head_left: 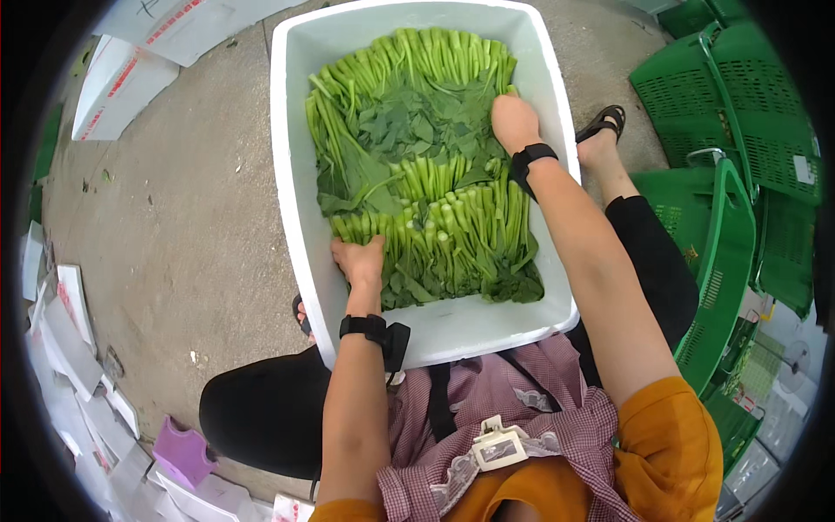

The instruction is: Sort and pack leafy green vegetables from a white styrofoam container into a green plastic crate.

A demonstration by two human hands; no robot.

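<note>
Rows of leafy green stems [452, 217] lie packed in a deep white foam box [444, 335] in front of me. Pale cut ends show along the top row and across the middle, with dark leaves between. My left hand [357, 259] grips the greens at the near left, thumb apart over the stems and fingertips hidden among them. On the far right, my right hand [516, 120] is bent down between the greens and the box's right wall. Its fingers are out of sight, so their grip does not show. Each wrist wears a black band.
Green plastic crates [696, 226] are stacked along the right. White foam pieces [83, 339] and a purple plastic piece [183, 452] lie at the left. More white boxes [126, 87] stand at the upper left on the concrete floor [209, 200]. My legs flank the foam box.
</note>
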